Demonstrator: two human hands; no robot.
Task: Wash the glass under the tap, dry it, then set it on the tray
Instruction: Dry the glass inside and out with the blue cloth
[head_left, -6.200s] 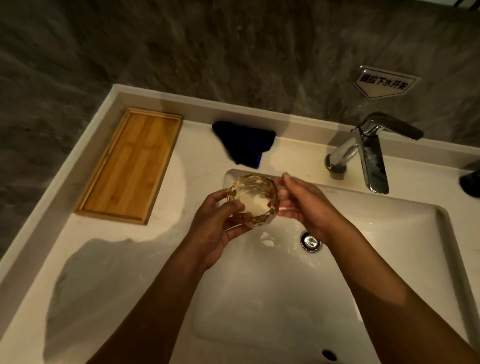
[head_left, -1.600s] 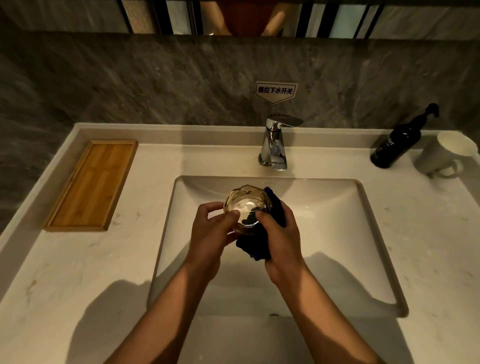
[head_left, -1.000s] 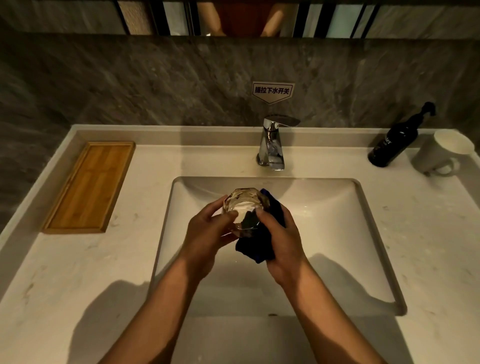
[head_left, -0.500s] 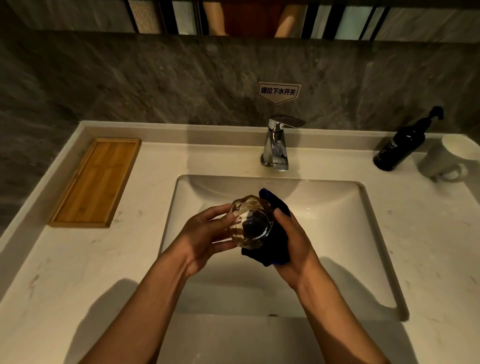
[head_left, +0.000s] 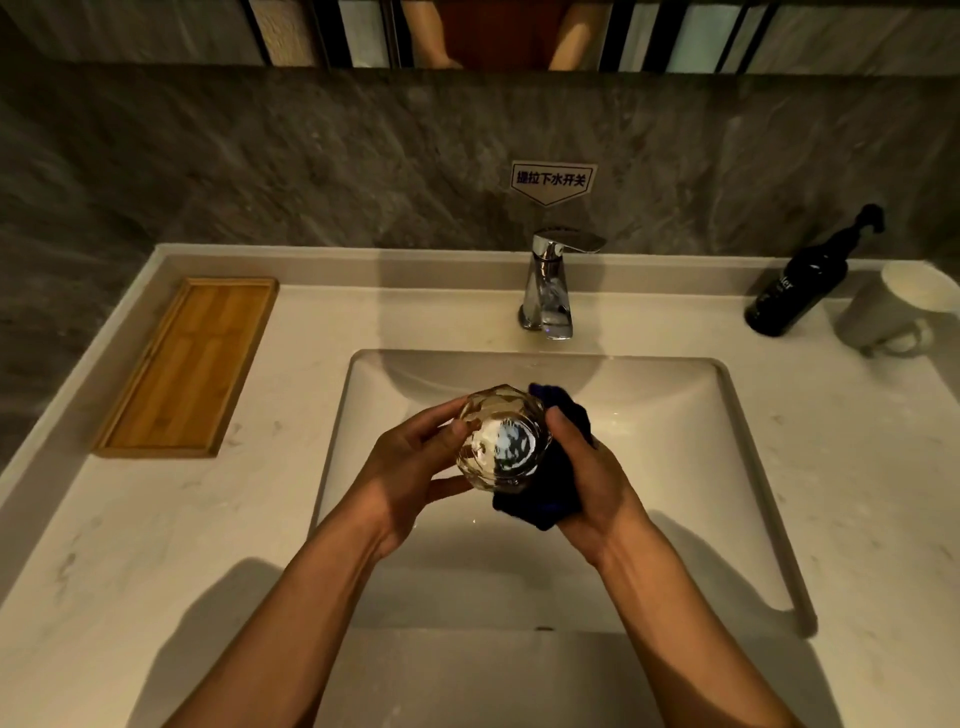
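A faceted clear glass is held over the middle of the white sink basin, mouth tilted toward me. My left hand grips its left side. My right hand presses a dark blue cloth against the glass's right side and underside, thumb at the rim. The chrome tap stands behind the basin with no water running. An empty bamboo tray lies on the counter at the far left.
A black pump bottle and a white mug stand at the back right of the pale marble counter. A grey stone wall with a small sign rises behind the tap.
The glass, held bare 6 seconds ago, now has the blue cloth against it. Over the last second the glass turned slightly in my hands and the cloth shifted around its side.
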